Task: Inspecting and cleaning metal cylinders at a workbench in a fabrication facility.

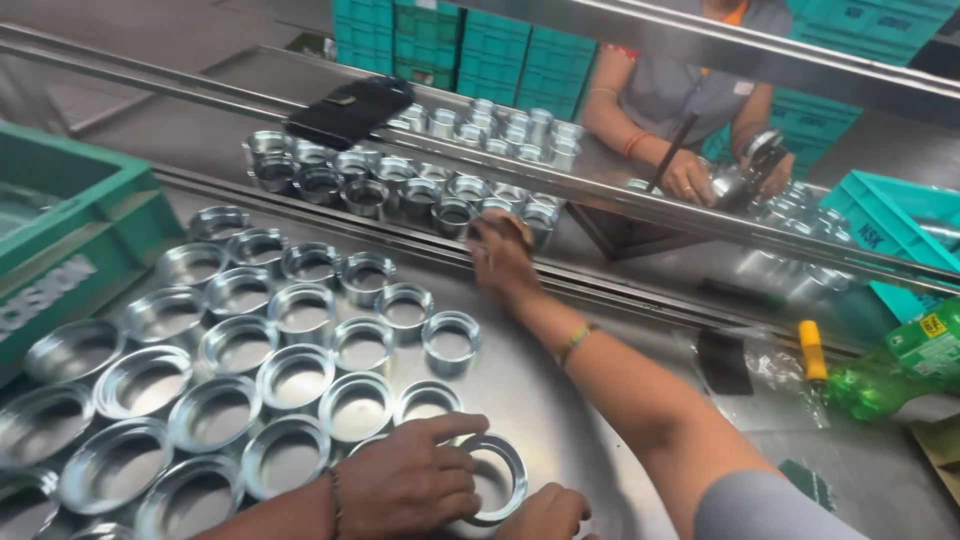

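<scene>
many metal rings (300,310) on steel table (560,400)

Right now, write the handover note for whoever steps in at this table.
Left hand: fingers curled on the left rim of a metal ring lying flat on the steel table.
Right hand: curled at the ring's lower edge, grip unclear.
Ring rows are laid out to the left; this ring lies just off their near end.
A co-worker's arm reaches across towards the smaller rings.
</scene>
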